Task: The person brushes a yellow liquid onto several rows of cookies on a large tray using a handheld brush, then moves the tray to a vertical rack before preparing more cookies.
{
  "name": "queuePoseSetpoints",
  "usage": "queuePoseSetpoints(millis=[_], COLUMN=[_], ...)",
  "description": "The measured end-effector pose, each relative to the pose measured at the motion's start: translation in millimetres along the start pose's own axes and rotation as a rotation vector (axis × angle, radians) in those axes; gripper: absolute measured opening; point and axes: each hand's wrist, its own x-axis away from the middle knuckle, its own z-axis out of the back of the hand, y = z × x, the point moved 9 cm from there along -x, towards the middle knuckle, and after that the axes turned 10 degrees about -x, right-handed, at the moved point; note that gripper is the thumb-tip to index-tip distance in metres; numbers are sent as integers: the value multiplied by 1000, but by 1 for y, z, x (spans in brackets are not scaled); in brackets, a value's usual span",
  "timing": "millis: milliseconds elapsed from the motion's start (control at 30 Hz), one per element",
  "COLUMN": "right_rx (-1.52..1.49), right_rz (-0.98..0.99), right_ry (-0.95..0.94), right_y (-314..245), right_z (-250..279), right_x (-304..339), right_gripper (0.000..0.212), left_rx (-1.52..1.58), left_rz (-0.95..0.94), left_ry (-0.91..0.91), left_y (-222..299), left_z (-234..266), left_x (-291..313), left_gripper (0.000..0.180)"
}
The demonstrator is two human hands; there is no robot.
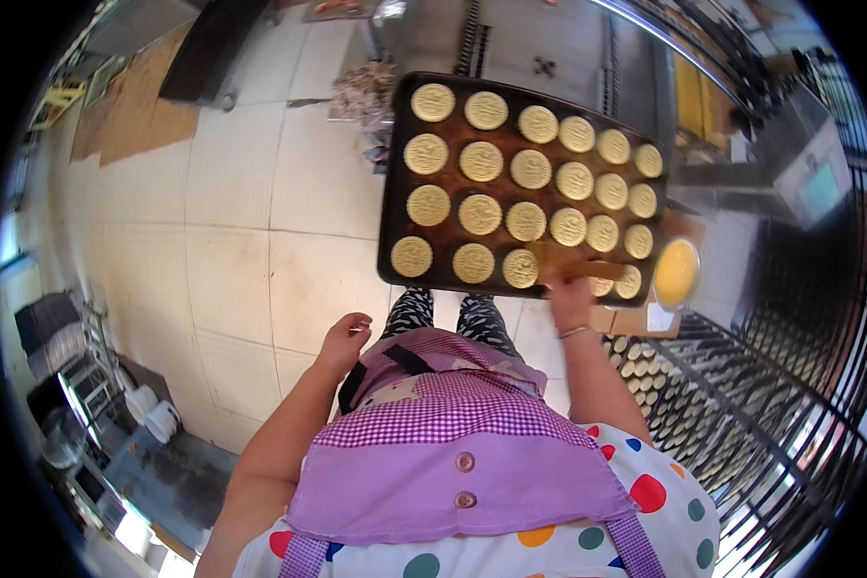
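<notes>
My right hand point(570, 301) is closed around a pastry brush point(599, 271) over the near right part of a dark baking tray point(453, 183). The brush's handle points right, and its head is blurred above the near row. Rows of round, pale yellow pastries with a stamped pattern point(480, 161) lie on the tray; the hand and brush partly hide some in the near row. Just off the tray's right edge stands a bowl of yellow liquid point(677, 274), like beaten egg. Beside my waist, my left hand point(345, 342) hangs with curled fingers, away from the tray; its palm is hidden.
To the right, a dark metal rack point(761, 385) holds more trays of round pastries point(645, 380). A metal machine point(549, 48) with chains lies beyond the tray. A grey box with a screen point(804, 164) stands far right. Pale floor tiles point(231, 241) extend left.
</notes>
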Motion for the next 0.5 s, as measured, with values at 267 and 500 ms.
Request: queuePoseSetpoints(millis=[267,500], right_rx=[470,414], right_rz=[386,518], right_ry=[-776,-904], right_y=[-167,-183], right_z=[-251,-272], right_x=[56,69], right_gripper=[27,46], left_rx=[165,274], left_rz=[27,134], left_ry=[118,220], left_y=[-40,-95], left_z=[25,34], left_x=[7,17], left_gripper=[26,27])
